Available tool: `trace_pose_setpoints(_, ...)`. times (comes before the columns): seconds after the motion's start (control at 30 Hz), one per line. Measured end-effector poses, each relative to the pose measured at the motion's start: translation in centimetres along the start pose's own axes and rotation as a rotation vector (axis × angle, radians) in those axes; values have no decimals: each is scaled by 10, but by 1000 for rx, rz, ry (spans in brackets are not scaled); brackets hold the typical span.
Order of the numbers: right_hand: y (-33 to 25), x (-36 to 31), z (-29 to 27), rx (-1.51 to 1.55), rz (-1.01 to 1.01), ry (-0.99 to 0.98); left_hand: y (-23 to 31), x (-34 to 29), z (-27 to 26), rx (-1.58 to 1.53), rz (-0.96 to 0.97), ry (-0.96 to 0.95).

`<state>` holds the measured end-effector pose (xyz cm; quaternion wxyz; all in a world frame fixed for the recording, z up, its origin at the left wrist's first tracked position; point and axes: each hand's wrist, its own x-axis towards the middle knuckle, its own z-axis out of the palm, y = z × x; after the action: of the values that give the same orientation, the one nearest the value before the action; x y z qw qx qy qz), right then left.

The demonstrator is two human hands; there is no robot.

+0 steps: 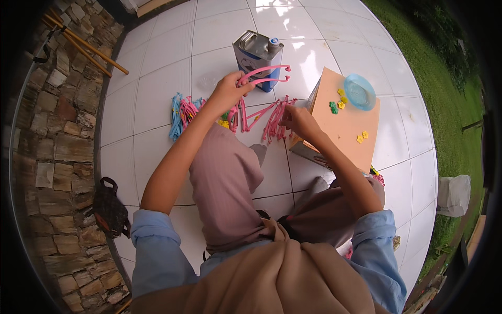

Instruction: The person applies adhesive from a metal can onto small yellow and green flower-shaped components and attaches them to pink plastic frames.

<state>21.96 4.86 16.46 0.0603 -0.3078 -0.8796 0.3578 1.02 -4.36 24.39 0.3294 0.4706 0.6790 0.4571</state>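
Observation:
My left hand [229,90] is closed round a pair of slim pink plastic strips [267,69], whose knobbed ends stick out to the right in front of a metal can. On the tiles lies a loose bunch of similar pink strips [272,124]. My right hand [301,123] has its fingers curled and pinched at the bunch's right side, with the fingertips partly hidden among the strips. Left of the bunch, partly behind my left forearm, are blue strips [177,118] and more pink strips [188,111], with a few yellow and green pieces beside them.
The rectangular metal can [256,60] with a blue cap stands ahead. To the right, a peach-topped box [340,141] carries a translucent blue dish [360,92], yellow flower pieces [362,137] and a green piece [333,108]. A dark bag [111,209] rests by the stone wall [57,172].

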Motion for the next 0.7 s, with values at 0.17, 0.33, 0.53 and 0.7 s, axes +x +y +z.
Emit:
trace_pose_setpoints(0.17, 20, 63, 73, 360, 273, 1, -36, 13, -5, 204, 52, 9)
trace_pose_setpoints(0.33, 53, 78, 158, 577, 520, 86, -138, 5, 30, 7, -122, 170)
trace_pose_setpoints(0.53, 71, 101, 202, 229, 390, 402, -202, -1, 60, -162, -263, 389)
trace_pose_setpoints(0.7, 70, 113, 203, 43, 510, 265, -217, 0, 68, -185, -340, 422)
